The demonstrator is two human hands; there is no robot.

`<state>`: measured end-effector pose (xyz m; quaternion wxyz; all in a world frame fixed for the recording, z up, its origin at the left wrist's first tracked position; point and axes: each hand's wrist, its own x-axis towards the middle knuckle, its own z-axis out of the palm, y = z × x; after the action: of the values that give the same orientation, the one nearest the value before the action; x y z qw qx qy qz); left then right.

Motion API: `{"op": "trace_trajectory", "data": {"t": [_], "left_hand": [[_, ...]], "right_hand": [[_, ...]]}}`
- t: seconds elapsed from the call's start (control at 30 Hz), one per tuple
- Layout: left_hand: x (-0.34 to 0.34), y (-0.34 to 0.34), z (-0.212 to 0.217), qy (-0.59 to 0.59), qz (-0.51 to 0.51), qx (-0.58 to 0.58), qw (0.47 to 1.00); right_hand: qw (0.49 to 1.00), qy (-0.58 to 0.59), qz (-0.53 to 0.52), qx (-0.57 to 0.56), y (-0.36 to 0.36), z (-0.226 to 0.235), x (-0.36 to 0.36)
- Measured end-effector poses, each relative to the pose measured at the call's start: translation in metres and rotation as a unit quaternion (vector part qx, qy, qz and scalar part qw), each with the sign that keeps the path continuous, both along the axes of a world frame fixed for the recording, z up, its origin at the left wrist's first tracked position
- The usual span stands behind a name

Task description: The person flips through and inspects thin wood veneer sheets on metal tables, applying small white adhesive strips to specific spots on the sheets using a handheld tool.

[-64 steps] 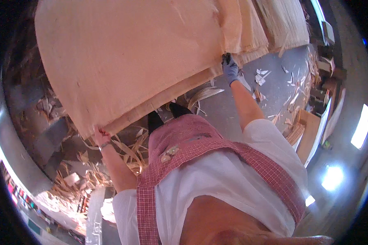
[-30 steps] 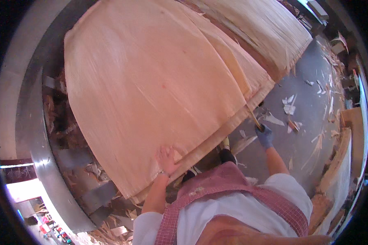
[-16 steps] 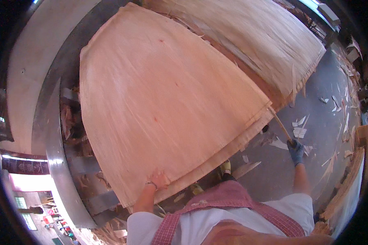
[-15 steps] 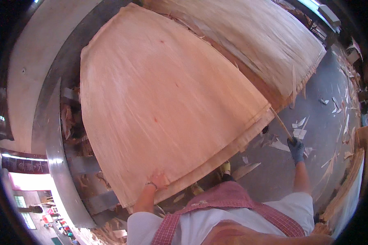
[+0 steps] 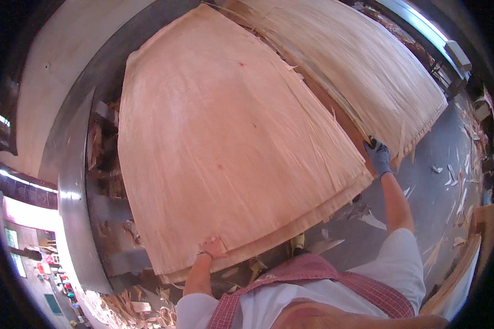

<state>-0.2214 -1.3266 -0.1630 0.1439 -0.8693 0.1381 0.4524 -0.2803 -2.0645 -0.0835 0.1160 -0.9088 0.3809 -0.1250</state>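
Observation:
A large thin sheet of pale reddish wood veneer lies spread on top of a stack of like sheets in front of me. My bare left hand rests on the sheet's near left corner, fingers flat on the wood with the edge under them. My right hand, in a grey glove, grips the sheet's right corner where it meets a second, paler pile of veneer lying further right.
A curved grey metal machine frame runs along the left of the stack, with wood scraps caught inside it. Veneer splinters litter the grey floor on the right. A wooden board stands at the far right.
The veneer sheet has come down from being held high in front of me and now lies flat on the stack. Both hands have stayed at its near corners.

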Motion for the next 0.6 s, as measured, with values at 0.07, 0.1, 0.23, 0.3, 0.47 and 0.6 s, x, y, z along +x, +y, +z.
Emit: {"op": "trace_trajectory", "data": {"t": [0.07, 0.1, 0.23, 0.3, 0.47, 0.6], "left_hand": [[0.003, -0.004, -0.004, -0.009, 0.004, -0.015, 1.000], [0.005, -0.009, -0.004, -0.003, 0.012, -0.021, 1.000], [0.003, -0.025, 0.029, 0.014, 0.061, -0.014, 0.998], [-0.006, 0.015, -0.016, -0.015, 0.028, -0.061, 0.998], [0.015, -0.024, 0.028, 0.020, 0.077, -0.106, 0.991], [-0.013, -0.008, 0.058, -0.126, 0.119, -0.165, 0.971]], "right_hand": [[1.000, -0.006, 0.002, -0.007, -0.006, 0.004, 0.020], [1.000, -0.005, 0.007, -0.010, -0.008, 0.001, 0.027], [0.999, 0.004, 0.039, 0.026, 0.032, 0.005, 0.067], [0.997, 0.010, 0.053, 0.054, 0.061, 0.008, 0.094], [0.993, -0.011, 0.083, 0.080, 0.090, -0.014, 0.156], [0.992, -0.043, 0.109, 0.039, 0.166, -0.035, 0.188]]}}
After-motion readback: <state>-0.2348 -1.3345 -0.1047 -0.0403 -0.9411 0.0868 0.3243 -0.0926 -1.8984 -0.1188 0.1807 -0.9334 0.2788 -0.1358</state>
